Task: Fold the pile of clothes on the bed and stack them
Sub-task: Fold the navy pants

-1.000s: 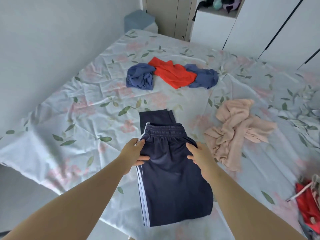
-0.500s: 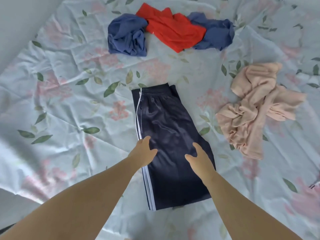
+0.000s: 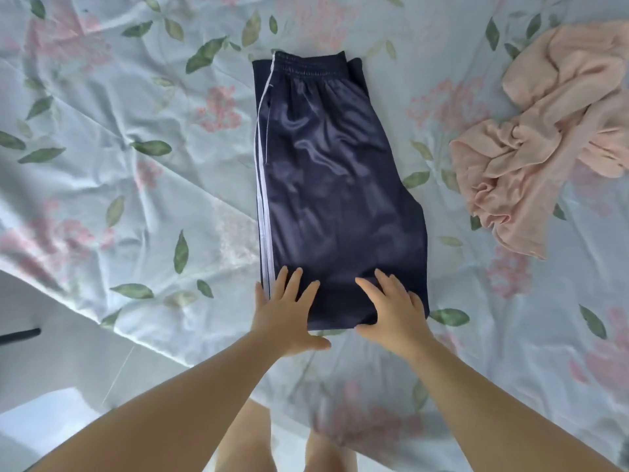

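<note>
Bedding printed with pink flowers and green leaves (image 3: pixel 136 137) lies rumpled under everything. To the right a crumpled peach garment (image 3: pixel 544 137) sits well apart from the navy trousers (image 3: pixel 340 185). These lie folded lengthwise mid-bed, waistband at the far end and white side stripes along the left edge. The left hand (image 3: pixel 286 315) rests flat on their near left corner, fingers straight and spread, thumb out along the hem, gripping nothing. The right hand (image 3: pixel 391 308) presses the near right corner the same way. Both hands cover parts of the near hem. The right edge cuts off the peach garment. A dark object (image 3: pixel 18 335) at the left edge cannot be made out. Bare legs (image 3: pixel 252 437) blur at the bottom. Count: two garments, two hands.
</note>
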